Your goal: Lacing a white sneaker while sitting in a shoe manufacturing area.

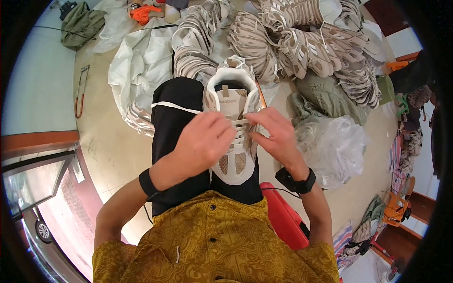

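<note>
A beige and white sneaker point(236, 162) rests on my black-trousered lap, its toe toward me and its collar away from me. White shoelace point(239, 133) runs in rows across its tongue. My left hand point(207, 139) is closed over the left side of the shoe, and a loose length of lace point(177, 107) trails from it across my left thigh. At the right row of eyelets, my right hand point(274, 132) has its thumb and forefinger bent around the sneaker's edge. The left fingertips are partly hidden behind the hand.
Strung bundles of beige shoe uppers point(255, 47) lie on the floor ahead. White sacking point(141, 66) is at the left, a clear plastic bag point(335, 151) at the right. Beside my right leg stands a red object point(285, 217). A red-handled tool point(81, 92) lies far left.
</note>
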Motion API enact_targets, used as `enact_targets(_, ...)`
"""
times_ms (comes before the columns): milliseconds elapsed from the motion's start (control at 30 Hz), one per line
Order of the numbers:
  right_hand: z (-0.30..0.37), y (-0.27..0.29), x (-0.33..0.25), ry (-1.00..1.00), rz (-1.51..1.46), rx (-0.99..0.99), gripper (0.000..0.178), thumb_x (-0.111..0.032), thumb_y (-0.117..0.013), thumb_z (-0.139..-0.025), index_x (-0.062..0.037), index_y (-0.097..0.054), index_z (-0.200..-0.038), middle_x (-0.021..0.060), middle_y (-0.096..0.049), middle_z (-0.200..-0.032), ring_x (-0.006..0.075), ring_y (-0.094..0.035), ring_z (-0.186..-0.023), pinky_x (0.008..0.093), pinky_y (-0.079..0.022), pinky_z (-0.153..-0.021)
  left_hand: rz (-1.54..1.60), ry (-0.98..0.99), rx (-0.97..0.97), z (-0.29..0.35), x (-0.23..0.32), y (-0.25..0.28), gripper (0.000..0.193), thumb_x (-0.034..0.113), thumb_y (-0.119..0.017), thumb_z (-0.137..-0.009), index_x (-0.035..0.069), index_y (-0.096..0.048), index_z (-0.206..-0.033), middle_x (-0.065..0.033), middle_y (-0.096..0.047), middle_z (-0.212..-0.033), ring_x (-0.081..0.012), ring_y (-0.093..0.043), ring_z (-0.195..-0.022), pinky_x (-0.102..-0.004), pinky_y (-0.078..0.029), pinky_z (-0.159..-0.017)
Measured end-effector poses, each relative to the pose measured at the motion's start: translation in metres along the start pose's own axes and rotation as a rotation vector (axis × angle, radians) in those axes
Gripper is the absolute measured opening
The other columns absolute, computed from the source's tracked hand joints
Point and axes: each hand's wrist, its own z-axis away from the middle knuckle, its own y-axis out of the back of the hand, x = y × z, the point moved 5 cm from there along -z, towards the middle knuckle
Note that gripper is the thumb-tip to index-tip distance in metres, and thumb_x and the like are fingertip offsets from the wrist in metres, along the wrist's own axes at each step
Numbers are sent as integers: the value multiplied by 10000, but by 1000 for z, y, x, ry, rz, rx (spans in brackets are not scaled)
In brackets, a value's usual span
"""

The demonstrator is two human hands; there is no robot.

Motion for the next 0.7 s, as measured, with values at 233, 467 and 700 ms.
enact_targets(233, -7, -9, -12, 269, 331, -39, 334, -28, -631, -636, -73, -627, -967, 29, -556, -710, 197, -553, -665, 315, -462, -589, 8, -111, -132, 23, 40, -22, 310, 121, -619, -667, -12, -573, -943, -124, -565, -1002, -281, -525, -996, -365, -441, -826)
enact_targets(467, -10, -13, -18, 422, 458, -79, 307, -71, -607, -647, -54, -618, -954, 21, -528, -698, 180, -543, -647, 299, -447, -574, 12, -101, -179, 36, 45, -29, 332, 129, -610, -669, -2, -570, -971, -126, -560, -1049, -278, -502, -1055, -367, -428, -862)
enact_targets(700, -14, -16, -18, 484, 499, -117, 316, -92, -595, -638, -46, -614, -951, 11, -500, -682, 171, -527, -630, 287, -437, -574, 52, -112, -167, 37, 44, -27, 325, 133, -535, -693, -38, -557, -969, -134, -543, -1033, -278, -487, -1066, -357, -411, -912)
